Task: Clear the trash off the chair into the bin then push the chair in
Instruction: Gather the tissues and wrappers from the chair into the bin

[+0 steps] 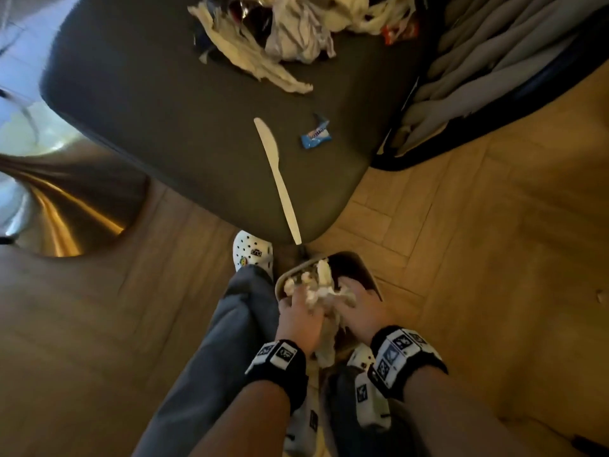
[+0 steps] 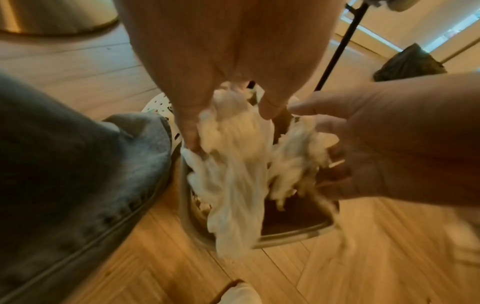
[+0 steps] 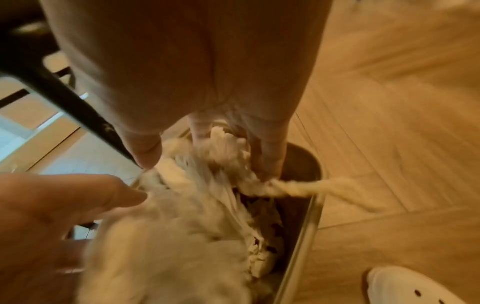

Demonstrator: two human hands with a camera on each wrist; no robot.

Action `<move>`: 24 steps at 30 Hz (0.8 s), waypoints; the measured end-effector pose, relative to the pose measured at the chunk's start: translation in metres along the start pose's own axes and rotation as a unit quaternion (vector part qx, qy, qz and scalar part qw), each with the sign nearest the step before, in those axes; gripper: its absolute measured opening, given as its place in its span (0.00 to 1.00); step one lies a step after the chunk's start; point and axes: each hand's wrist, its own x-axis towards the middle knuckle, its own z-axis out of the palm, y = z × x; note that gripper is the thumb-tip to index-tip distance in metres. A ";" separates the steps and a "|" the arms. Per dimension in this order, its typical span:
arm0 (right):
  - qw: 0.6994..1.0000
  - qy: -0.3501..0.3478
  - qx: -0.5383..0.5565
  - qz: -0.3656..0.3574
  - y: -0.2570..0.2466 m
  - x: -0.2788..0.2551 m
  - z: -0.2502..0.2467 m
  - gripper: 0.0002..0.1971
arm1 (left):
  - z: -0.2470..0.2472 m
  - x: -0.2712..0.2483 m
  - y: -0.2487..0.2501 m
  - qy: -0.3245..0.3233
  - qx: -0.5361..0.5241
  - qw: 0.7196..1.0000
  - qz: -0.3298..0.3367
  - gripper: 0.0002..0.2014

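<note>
A wad of crumpled white tissue paper (image 1: 321, 296) is held between the left hand (image 1: 296, 316) and the right hand (image 1: 361, 308), directly above the open bin (image 1: 357, 263) on the wooden floor (image 1: 494, 225). The fingers of both hands are curled into the paper, with loose strands hanging below them. A plastic knife (image 1: 278, 179), a blue candy wrapper (image 1: 316, 135) and more paper trash (image 1: 263, 54) are seen lying on the chair seat (image 1: 164, 127).
</note>
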 end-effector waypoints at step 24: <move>0.965 0.091 -0.179 -0.166 -0.272 -0.079 -0.078 0.26 | -0.308 -0.059 0.132 0.273 -0.050 0.935 0.220 0.09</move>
